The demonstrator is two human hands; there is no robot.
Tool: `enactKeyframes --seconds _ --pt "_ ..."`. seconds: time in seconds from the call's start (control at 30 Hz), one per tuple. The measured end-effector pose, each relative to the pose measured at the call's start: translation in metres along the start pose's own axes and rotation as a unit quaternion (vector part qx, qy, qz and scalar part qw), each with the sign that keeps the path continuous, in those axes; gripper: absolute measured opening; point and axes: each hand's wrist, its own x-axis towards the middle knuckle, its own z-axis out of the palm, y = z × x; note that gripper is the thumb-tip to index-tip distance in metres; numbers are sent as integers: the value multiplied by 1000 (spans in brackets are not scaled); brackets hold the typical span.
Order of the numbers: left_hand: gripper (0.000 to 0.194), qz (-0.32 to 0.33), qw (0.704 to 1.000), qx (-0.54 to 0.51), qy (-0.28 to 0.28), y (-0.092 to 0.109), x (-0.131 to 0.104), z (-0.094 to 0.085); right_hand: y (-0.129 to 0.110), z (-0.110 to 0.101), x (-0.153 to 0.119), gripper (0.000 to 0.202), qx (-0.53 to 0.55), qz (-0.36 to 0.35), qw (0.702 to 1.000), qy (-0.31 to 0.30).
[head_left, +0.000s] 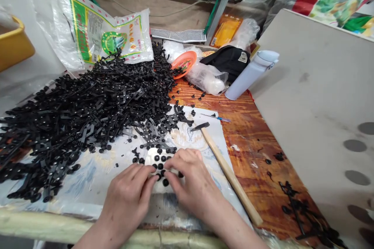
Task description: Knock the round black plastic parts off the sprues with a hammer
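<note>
Near the front middle of the table, several small round black parts point(157, 158) sit on a pale white plate point(150, 155). My left hand point(128, 192) is at the plate's left side, thumb and forefinger pinched around a small black round part at its front edge. From the right, my right hand point(193, 179) reaches over the plate, its thumb and forefinger bent close around another black round part. Its other fingers are curled and cover the plate's right side. A large heap of black plastic pieces point(102, 97) lies behind and to the left.
A hammer point(230, 175) with a wooden handle lies right of my right hand, with a blue pen point(219, 118) behind it. Farther back are an orange dish point(184, 64), a pale blue bottle point(251, 76) and a printed bag point(111, 35). A grey panel point(315, 105) borders the right.
</note>
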Motion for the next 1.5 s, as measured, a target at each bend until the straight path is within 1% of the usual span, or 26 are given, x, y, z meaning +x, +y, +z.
enactKeyframes --seconds 0.07,0.13,0.23,0.3,0.4,0.47,0.57,0.67,0.77,0.87,0.9,1.03,1.1,1.17,1.27,1.33,1.37,1.4,1.43,1.5 --pt "9 7 1000 -10 -18 3 -1 1 -6 5 -2 12 -10 -8 1000 0" --pt "14 11 999 -10 -30 4 -2 3 -9 11 -1 17 -39 -2 999 13" --pt "17 7 1000 4 -22 1 -2 4 -8 17 3 21 -68 -1 997 39" --pt "18 -1 999 21 -28 1 -2 2 -7 19 4 19 -55 -4 998 43" --pt "19 -22 997 29 -68 4 -1 -2 0 18 -1 16 -13 -11 999 38" --pt "19 -41 995 23 -83 7 -1 -3 8 16 -5 12 0 -36 998 58" --pt "16 -74 994 4 -74 5 -4 -2 27 10 -9 4 28 -102 991 88" --pt "17 -99 994 -42 -26 -3 -12 -2 39 1 -4 3 49 -128 987 90" --pt "14 -139 986 -84 37 -13 -20 -5 35 -3 14 6 39 -107 990 83" --pt "14 -173 974 -122 86 -20 -23 -8 21 5 48 10 -10 -49 996 72" --pt "14 -178 971 -131 93 -21 -23 -8 17 10 62 10 -33 -13 998 61" --pt "12 -160 971 -143 106 -20 -27 -6 11 36 113 10 -63 43 996 55" --pt "13 -159 970 -140 117 -20 -30 -6 14 45 128 13 -57 61 996 40" --pt "13 -179 964 -154 122 -21 -35 -6 22 48 138 20 -37 71 996 24" --pt "14 -246 937 -215 118 -24 -39 -7 37 40 144 24 9 62 998 22" --pt "15 -299 906 -279 111 -25 -35 -8 42 29 142 22 46 36 997 43" --pt "18 -321 884 -324 100 -24 -32 -9 42 22 139 21 65 17 996 61" --pt "22 -339 857 -380 83 -22 -26 -10 39 16 133 22 84 -3 993 85" --pt "27 -352 822 -444 59 -19 -20 -12 35 10 124 24 100 -26 989 109" --pt "40 -361 735 -574 5 -10 -6 -17 23 0 100 23 126 -80 977 152"
